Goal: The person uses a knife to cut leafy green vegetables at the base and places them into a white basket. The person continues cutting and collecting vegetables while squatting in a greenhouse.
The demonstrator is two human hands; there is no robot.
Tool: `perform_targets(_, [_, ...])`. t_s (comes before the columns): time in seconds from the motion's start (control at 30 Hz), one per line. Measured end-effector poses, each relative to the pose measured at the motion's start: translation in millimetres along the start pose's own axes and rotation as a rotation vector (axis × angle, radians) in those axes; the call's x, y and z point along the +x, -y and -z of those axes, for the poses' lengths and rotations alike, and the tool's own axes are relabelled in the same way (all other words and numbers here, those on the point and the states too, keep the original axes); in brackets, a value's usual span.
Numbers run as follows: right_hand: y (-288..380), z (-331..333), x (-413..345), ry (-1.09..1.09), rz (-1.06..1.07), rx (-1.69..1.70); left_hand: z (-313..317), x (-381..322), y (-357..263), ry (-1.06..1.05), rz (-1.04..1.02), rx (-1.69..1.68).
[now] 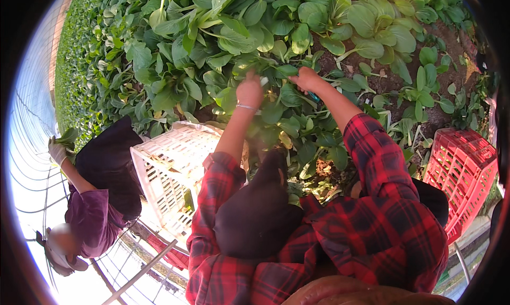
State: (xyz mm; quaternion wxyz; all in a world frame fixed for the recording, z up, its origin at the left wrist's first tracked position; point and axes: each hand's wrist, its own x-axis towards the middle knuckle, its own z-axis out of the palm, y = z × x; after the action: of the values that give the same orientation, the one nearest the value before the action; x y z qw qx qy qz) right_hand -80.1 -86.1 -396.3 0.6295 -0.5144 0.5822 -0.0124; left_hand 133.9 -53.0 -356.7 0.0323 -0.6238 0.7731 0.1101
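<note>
My left hand (250,90), with a thin bracelet at the wrist, is closed around a leafy green plant (259,64). A pale stem end (263,81) shows beside its fingers; the fingertips are partly hidden by leaves. Just to the right, my right hand (308,81) grips a small tool with a teal handle (314,96), its working end hidden among foliage. Broad-leaved greens like bok choy (293,125) surround both hands and grow up from the soil.
A pale plastic crate (159,185) with slotted walls stands at my left, a red slotted crate (458,177) at my right. Beyond the pale crate, a person (93,205) in a purple top holds greens in a gloved hand. Loose leaves lie on the soil (434,117) at right.
</note>
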Motion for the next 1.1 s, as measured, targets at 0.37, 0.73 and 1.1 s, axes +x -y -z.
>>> perform_targets(0.37, [-11,22,-25,0.044,0.112,0.024,-2,-8,3,0.031,0.018,-0.092])
perform_targets(0.73, [20,5,8,-0.013,0.050,-0.211,-2,-12,5,-0.010,-0.008,-0.170])
perform_targets(1.1, [26,11,-14,0.122,-0.028,-0.132,8,-25,1,-0.104,0.007,-0.196])
